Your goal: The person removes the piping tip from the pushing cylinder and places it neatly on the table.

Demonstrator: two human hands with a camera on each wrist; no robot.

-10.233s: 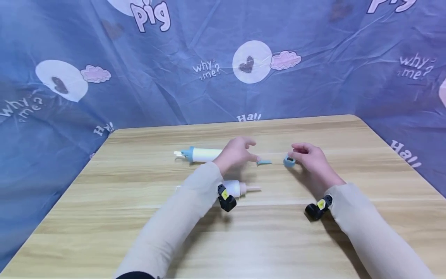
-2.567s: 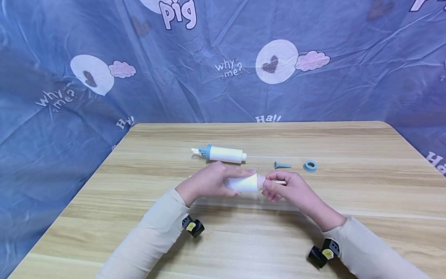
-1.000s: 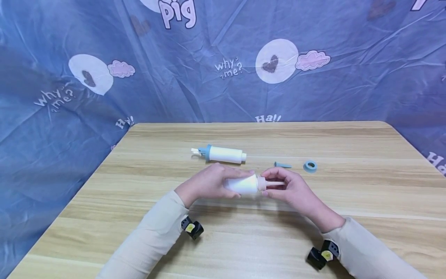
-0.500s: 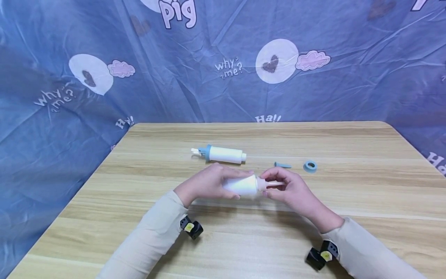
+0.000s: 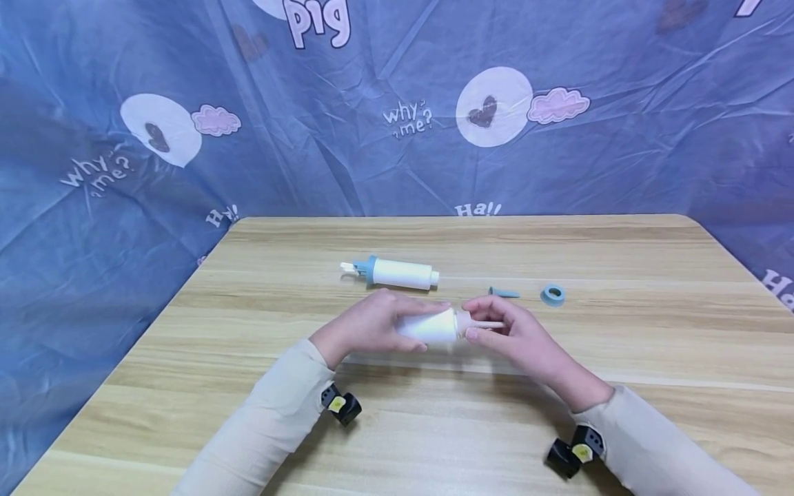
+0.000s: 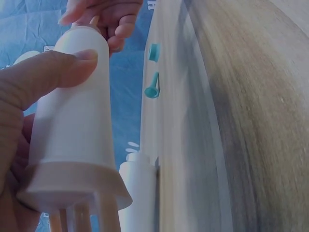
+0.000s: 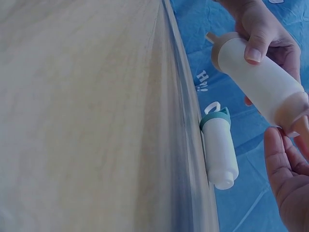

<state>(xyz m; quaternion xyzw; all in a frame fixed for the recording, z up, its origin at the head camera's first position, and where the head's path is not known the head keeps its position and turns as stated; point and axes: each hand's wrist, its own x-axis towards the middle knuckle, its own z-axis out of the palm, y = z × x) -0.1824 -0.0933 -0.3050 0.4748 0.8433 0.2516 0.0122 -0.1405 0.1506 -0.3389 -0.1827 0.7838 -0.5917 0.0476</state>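
My left hand (image 5: 378,322) grips a white pastry syringe (image 5: 434,326) around its barrel, roughly level above the table. Its pale pink nozzle cap (image 5: 463,322), with a long thin nozzle, points right. My right hand (image 5: 524,341) has its thumb and fingers about this cap, the thumb on its near edge; the left wrist view shows its palm facing the nozzle. In that view the left thumb lies along the barrel (image 6: 72,125), and pink prongs stick out below the pink flange (image 6: 72,186). The remaining left fingers are partly hidden behind the barrel.
A second white syringe with a blue collar (image 5: 402,274) lies behind the hands on the wooden table (image 5: 434,441). To its right are a small blue nozzle (image 5: 504,293) and a blue ring cap (image 5: 553,295). A blue patterned cloth (image 5: 347,138) hangs behind the table.
Ten seconds ago the pink-capped syringe lay on the table and my hands were at the blue parts. Now it is lifted between both hands. Recently my right fingers have shifted slightly around the cap.
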